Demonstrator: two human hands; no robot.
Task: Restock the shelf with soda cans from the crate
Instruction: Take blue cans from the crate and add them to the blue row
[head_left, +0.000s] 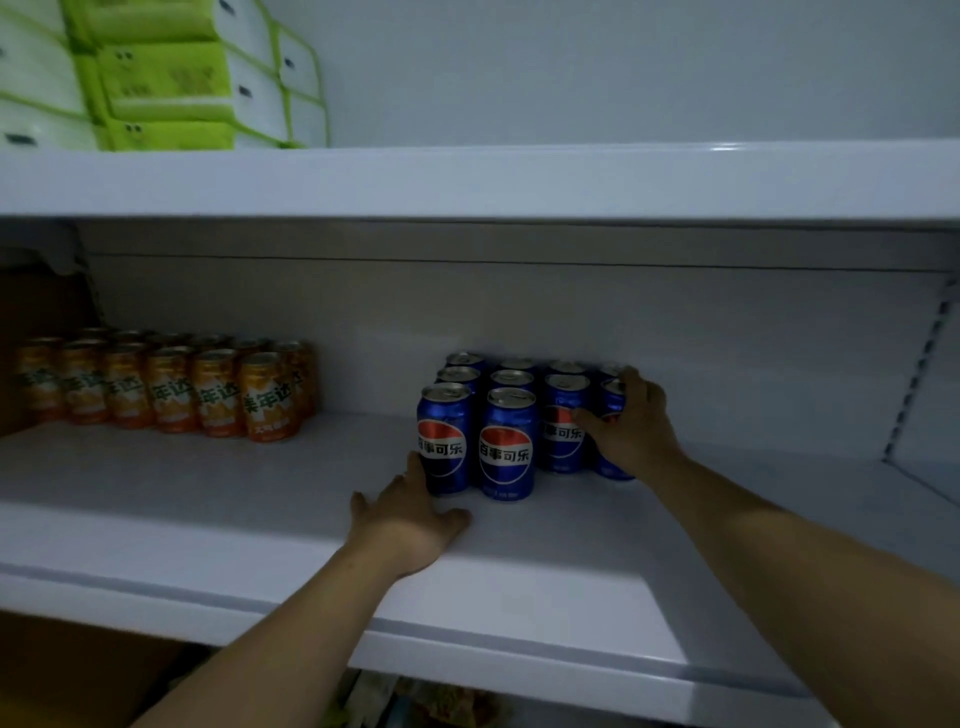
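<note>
Right hand (636, 426) fingers wrap the end blue can (612, 400), seating it. Left hand (410, 519) lies spread on the shelf (208, 483), fingertips touching the front can (444, 441). Next, probably: let go and fetch more.

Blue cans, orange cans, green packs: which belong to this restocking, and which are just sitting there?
In the job: blue soda cans, shelf, left hand beside them, right hand gripping the rightmost can.
Just there: orange cans, green-and-white packs on the upper shelf.
</note>
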